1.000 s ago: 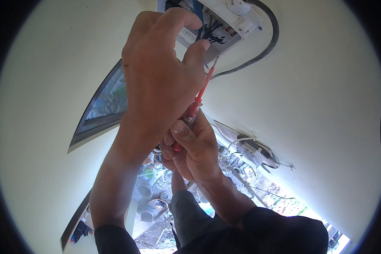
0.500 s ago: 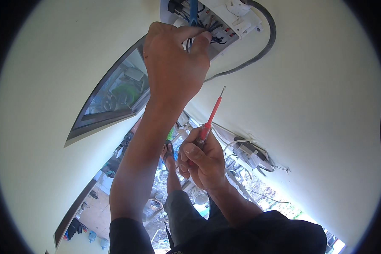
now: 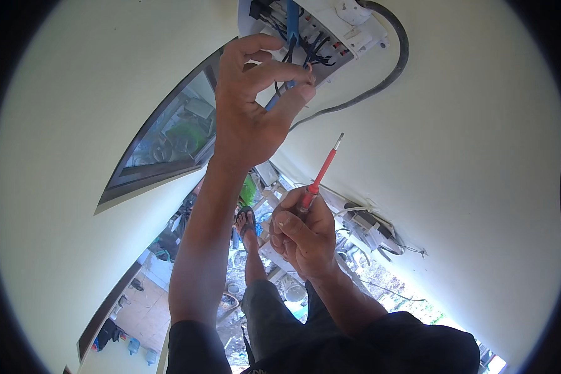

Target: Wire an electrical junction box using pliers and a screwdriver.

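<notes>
Screwdriver (image 3: 323, 169) in right hand (image 3: 305, 243); left hand (image 3: 243, 121) near wires (image 3: 321, 58).

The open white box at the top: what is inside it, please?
Inside the white box, dark wires and a blue cable show, with small red-marked parts beside them. The wires cover some of the interior, and the left hand hides part of the lower edge.

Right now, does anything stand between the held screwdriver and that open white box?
In view, a dark cable crosses between screwdriver and box, apparently along the wall; the left hand is left of that path.
</notes>
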Demonstrator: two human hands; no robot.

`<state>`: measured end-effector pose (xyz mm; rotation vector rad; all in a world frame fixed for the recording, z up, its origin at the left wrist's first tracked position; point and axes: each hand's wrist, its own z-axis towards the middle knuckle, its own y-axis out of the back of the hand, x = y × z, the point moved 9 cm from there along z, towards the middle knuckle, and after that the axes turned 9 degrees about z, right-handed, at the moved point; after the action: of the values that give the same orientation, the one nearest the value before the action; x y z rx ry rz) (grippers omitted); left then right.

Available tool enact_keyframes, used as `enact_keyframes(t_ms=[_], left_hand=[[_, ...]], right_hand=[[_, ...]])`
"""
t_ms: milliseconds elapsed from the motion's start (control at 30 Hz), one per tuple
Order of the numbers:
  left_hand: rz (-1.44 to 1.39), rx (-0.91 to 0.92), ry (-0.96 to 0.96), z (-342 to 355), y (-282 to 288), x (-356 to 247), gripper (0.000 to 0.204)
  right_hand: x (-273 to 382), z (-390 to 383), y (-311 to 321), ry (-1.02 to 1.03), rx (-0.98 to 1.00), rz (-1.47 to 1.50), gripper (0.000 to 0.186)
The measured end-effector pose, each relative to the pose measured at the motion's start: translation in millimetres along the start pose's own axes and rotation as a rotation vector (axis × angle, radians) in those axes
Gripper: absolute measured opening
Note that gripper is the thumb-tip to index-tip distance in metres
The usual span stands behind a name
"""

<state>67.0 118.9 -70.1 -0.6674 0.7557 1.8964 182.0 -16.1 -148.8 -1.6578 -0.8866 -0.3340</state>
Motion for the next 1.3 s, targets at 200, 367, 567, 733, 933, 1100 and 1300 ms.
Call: enact_keyframes(t_ms=[200, 367, 567, 733, 933, 1100, 1300], left_hand=[[-0.498, 0.084, 0.315, -13.4, -6.3, 20.8, 0.023], [-0.638, 0.020, 0.611, -6.6, -9.2, 42.4, 0.031], [-0.699, 0.186, 0.792, 0.5, -0.2, 51.1, 0.031], [-0.784, 0.219, 0.848, -0.5, 13.7, 52.7, 0.025], [-0.800, 0.229, 0.854, -5.1, 18.4, 49.4, 0.025], [-0.748, 0.271, 0.836, -1.9, 24.3, 47.2, 0.034], [-0.010, 0.283, 0.562, 23.8, 35.7, 24.3, 0.034]], right_hand=[[38.2, 11.2, 9.6, 0.210, -0.069, -0.195, 0.011], [78.1, 29.7, 0.1, 0.407, -0.002, -0.242, 0.020], [105.6, 39.5, -20.7, 0.564, -0.055, -0.516, 0.012], [117.6, 51.9, -54.2, 0.595, -0.077, -0.609, 0.014], [107.6, 67.6, -69.1, 0.525, -0.120, -0.722, 0.012], [89.6, 84.9, -65.1, 0.267, -0.100, -0.670, 0.011], [110.2, 71.9, -69.4, 0.569, -0.223, -0.830, 0.011]])
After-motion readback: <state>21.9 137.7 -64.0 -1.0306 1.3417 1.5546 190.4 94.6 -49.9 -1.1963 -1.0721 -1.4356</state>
